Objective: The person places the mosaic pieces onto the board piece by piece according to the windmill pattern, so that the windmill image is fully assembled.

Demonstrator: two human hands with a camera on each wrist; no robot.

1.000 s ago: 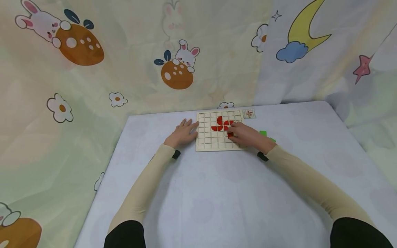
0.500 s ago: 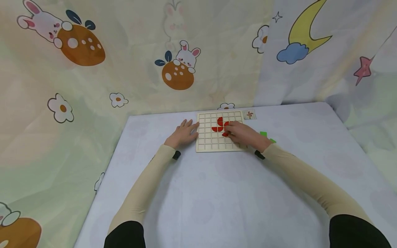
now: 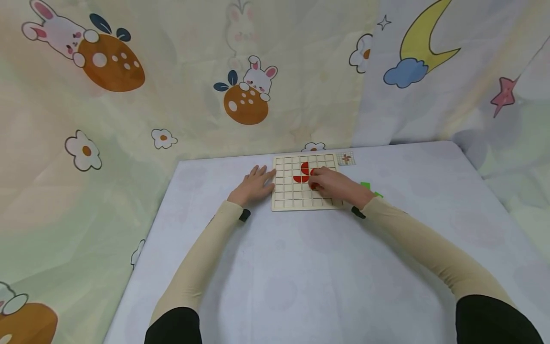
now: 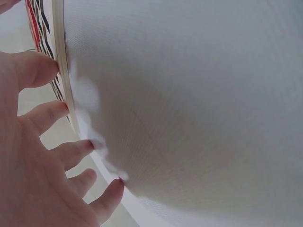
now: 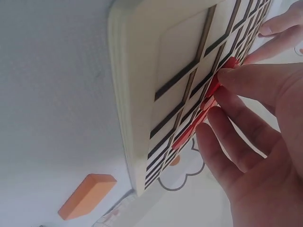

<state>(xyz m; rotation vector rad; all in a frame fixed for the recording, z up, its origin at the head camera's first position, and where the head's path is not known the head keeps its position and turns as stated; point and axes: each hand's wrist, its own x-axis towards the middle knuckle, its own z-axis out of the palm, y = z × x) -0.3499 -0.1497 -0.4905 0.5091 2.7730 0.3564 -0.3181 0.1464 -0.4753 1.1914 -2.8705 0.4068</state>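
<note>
A square wooden grid board [image 3: 288, 203] lies at the far side of the table. Rounded red pieces [image 3: 301, 179] sit near its middle, some partly covered by my right hand [image 3: 337, 185]. Thumb and fingertips of that hand pinch a red puzzle piece [image 5: 214, 86] low over the grid, beside the other red ones. My left hand [image 3: 253, 185] rests at the board's left edge, fingers spread. In the left wrist view, the thumb [image 4: 40, 70] and index fingertip touch the board's side [image 4: 64, 56].
A small pattern card [image 3: 345, 158] lies by the board's far right corner. Green pieces [image 3: 365, 185] lie right of the board, partly behind the right forearm. An orange block [image 5: 87, 196] shows on the table in the right wrist view. A patterned cloth [image 3: 185, 95] hangs behind.
My right hand has shifted slightly left over the board, taking the red puzzle piece with it toward the other red pieces and covering more of it. The left hand stays put.
</note>
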